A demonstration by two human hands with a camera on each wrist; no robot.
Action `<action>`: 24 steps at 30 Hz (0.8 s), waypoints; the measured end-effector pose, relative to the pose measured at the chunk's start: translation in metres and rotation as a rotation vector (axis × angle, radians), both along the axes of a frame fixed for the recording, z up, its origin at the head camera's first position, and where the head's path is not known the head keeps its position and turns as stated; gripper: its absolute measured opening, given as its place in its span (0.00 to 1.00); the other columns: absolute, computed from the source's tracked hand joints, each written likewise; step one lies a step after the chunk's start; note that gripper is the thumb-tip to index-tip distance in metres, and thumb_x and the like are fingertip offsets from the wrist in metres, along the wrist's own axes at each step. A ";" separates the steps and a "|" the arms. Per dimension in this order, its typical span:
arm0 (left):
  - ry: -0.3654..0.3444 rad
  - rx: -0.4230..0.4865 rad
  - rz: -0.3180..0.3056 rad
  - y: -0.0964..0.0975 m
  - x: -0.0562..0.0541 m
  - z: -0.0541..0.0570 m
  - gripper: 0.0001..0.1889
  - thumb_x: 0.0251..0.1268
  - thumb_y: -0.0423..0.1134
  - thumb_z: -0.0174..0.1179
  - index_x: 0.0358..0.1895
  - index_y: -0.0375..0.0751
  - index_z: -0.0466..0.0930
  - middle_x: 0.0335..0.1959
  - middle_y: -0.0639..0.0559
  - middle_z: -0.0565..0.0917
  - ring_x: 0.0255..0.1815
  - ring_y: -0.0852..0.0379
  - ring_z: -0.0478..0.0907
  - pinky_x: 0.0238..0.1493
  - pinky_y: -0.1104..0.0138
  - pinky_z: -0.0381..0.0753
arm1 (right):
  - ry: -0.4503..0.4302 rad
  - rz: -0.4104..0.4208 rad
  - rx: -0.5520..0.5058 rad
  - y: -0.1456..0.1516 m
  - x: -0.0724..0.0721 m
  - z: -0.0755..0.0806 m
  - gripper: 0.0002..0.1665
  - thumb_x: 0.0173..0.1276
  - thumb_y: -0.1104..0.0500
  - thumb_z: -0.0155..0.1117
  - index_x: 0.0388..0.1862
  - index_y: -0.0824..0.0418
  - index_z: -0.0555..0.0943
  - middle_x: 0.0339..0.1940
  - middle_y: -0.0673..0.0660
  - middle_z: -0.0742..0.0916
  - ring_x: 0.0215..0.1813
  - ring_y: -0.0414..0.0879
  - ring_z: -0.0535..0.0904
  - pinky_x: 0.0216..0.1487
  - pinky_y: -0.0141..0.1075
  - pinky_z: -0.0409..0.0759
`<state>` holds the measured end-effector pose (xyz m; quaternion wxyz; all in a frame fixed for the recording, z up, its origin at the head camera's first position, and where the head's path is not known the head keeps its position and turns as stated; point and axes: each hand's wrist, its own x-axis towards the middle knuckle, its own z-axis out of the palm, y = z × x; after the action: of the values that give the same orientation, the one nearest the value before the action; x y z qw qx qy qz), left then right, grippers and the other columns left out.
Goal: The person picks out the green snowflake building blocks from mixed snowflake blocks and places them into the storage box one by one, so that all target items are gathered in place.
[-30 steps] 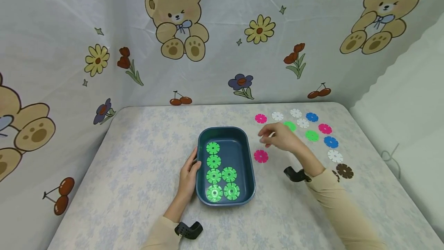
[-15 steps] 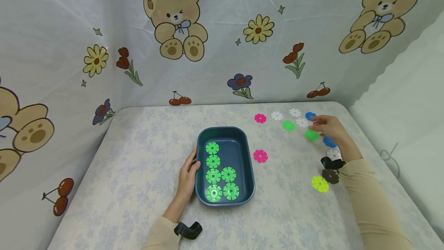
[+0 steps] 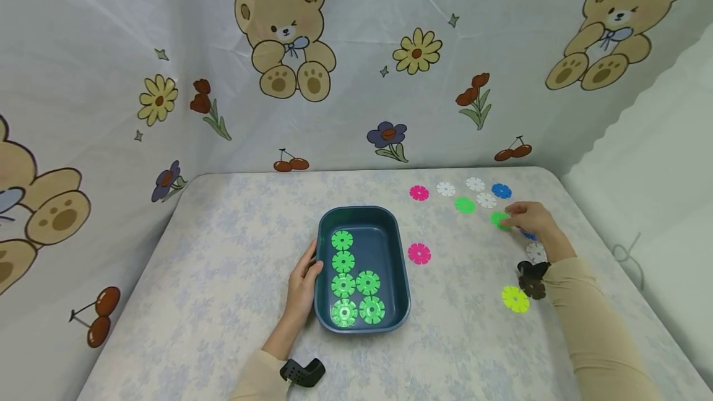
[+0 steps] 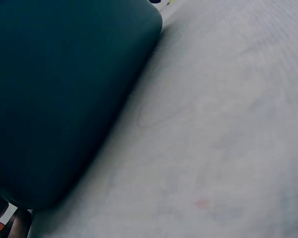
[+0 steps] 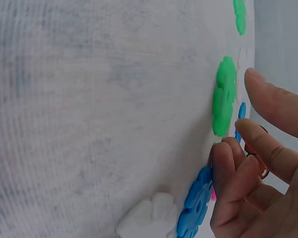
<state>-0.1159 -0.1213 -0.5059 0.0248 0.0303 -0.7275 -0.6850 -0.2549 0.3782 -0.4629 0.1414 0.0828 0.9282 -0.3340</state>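
My left hand [image 3: 301,293] holds the left side of a dark blue tray [image 3: 387,246], its thumb at the rim and its fingers along the outer wall. Several green notched snowflake discs [image 3: 343,284] lie in the tray, mostly down its left half. In the left wrist view the tray wall [image 4: 64,89] hides most of that hand. My right hand [image 3: 535,220] is over a loose green snowflake disc [image 3: 497,221], partly covering it. In the right wrist view, thumb and forefinger stand apart beside the green disc [image 5: 224,96]; nothing is between them.
Pink [image 3: 419,254], white [image 3: 486,200], blue [image 3: 501,190] and green [image 3: 465,205] discs lie on the table's right side. A yellow disc [image 3: 515,299] and a brown one [image 3: 533,288] lie near the right wrist. A patterned cloth [image 3: 345,122] hangs behind the table.
My right hand has moved from beside the tray to the right, then lower over the green disc. The left hand and the tray have stayed put.
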 end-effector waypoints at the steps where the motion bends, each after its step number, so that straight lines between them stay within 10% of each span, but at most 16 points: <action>1: 0.001 0.002 -0.002 0.000 0.000 0.000 0.26 0.76 0.40 0.48 0.75 0.54 0.61 0.75 0.54 0.65 0.67 0.50 0.67 0.56 0.78 0.69 | 0.002 -0.005 0.019 0.000 -0.001 -0.002 0.38 0.63 0.53 0.69 0.65 0.74 0.70 0.65 0.78 0.70 0.59 0.67 0.70 0.56 0.53 0.75; 16: 0.009 -0.016 -0.007 0.000 -0.001 -0.002 0.26 0.77 0.40 0.47 0.76 0.52 0.60 0.76 0.54 0.63 0.68 0.50 0.67 0.58 0.77 0.68 | 0.025 -0.129 0.101 -0.011 -0.003 -0.001 0.27 0.57 0.61 0.73 0.50 0.70 0.72 0.41 0.65 0.77 0.40 0.55 0.72 0.34 0.39 0.72; 24: 0.009 -0.010 -0.012 0.000 -0.001 -0.003 0.26 0.77 0.39 0.47 0.76 0.52 0.60 0.76 0.54 0.63 0.69 0.48 0.67 0.58 0.76 0.68 | 0.011 -0.106 -0.098 -0.010 0.001 0.009 0.27 0.64 0.63 0.65 0.59 0.74 0.73 0.36 0.54 0.81 0.31 0.38 0.77 0.34 0.32 0.81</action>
<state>-0.1171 -0.1217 -0.5089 0.0240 0.0228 -0.7309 -0.6817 -0.2540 0.3679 -0.4543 0.1220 0.1231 0.9059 -0.3863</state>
